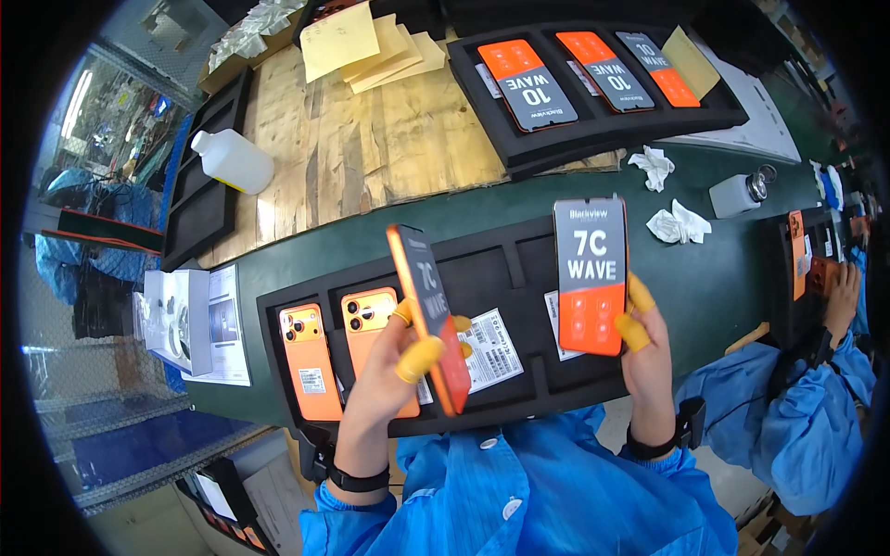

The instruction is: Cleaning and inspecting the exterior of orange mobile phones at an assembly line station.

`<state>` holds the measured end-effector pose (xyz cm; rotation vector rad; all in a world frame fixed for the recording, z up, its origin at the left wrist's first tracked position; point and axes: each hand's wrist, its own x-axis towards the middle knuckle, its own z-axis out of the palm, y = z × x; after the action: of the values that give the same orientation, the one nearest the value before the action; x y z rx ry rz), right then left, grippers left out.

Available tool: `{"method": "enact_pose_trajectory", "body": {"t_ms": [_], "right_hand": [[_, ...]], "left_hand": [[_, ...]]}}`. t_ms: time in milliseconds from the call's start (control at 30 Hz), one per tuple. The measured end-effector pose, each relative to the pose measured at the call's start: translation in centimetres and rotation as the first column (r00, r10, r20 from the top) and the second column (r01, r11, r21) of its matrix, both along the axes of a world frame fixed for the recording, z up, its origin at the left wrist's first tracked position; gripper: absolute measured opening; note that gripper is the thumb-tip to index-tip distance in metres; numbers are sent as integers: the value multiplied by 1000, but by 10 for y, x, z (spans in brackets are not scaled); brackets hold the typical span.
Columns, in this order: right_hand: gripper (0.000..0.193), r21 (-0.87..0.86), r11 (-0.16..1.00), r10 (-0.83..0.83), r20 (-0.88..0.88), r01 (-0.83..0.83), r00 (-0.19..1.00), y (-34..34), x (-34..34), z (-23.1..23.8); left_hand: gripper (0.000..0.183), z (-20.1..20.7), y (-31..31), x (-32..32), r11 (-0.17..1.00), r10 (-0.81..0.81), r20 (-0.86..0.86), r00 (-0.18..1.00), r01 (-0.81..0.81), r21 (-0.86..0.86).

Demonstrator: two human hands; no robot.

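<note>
My left hand [374, 389], with yellow finger cots, grips a smartphone [428, 310] with an orange frame, turned so that its edge and part of its grey-and-orange front film show. In my right hand [649, 357], also in yellow finger cots, a second smartphone [591, 255] is held by its right edge, its filmed front facing up. Both phones are above a black foam tray [464, 269]. At the tray's left lie an orange phone [312, 366], back up, and another orange phone [369, 309], partly hidden by my left hand. White printed labels [498, 350] lie in the middle compartments.
Behind, another foam tray [519, 153] holds three filmed phones beside yellow paper notes [341, 42]. A white bottle [234, 162] stands at left. Crumpled tissues [679, 224] and a small dispenser bottle [739, 195] are at right. A co-worker's hand [842, 298] handles phones at far right.
</note>
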<state>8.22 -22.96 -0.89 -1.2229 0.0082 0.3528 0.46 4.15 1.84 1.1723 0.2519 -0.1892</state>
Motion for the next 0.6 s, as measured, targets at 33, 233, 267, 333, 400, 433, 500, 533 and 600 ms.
{"method": "enact_pose_trajectory", "body": {"t_ms": [33,233,267,333,400,433,500,533,600], "right_hand": [[54,-39,999,-10,-13,9,1000,-1,8,-3],[50,-394,919,63,213,27,975,27,23,2],[50,-474,878,50,215,60,975,28,22,2],[50,-686,707,152,381,169,912,31,20,4],[44,-806,433,316,555,404,769,35,18,1],[44,-810,434,327,550,395,768,34,20,4],[38,-764,340,398,645,548,652,31,24,14],[35,-773,313,377,634,552,675,28,23,17],[40,-823,315,349,564,473,749,18,24,8]], "left_hand": [[46,1,2,4,998,36,-47,998,-39,-52],[46,-10,-6,41,979,91,-209,974,-126,-159],[40,-14,-8,46,989,82,-270,959,-111,-95],[37,-16,-14,50,990,138,-276,951,-138,18],[34,-27,-17,47,940,271,-144,952,-230,251],[34,-25,-18,45,939,282,-150,948,-240,248],[36,-12,-18,39,427,168,13,986,-85,900],[35,-1,-18,40,224,87,122,989,-139,965],[29,15,-17,45,-43,35,100,994,-99,994]]}}
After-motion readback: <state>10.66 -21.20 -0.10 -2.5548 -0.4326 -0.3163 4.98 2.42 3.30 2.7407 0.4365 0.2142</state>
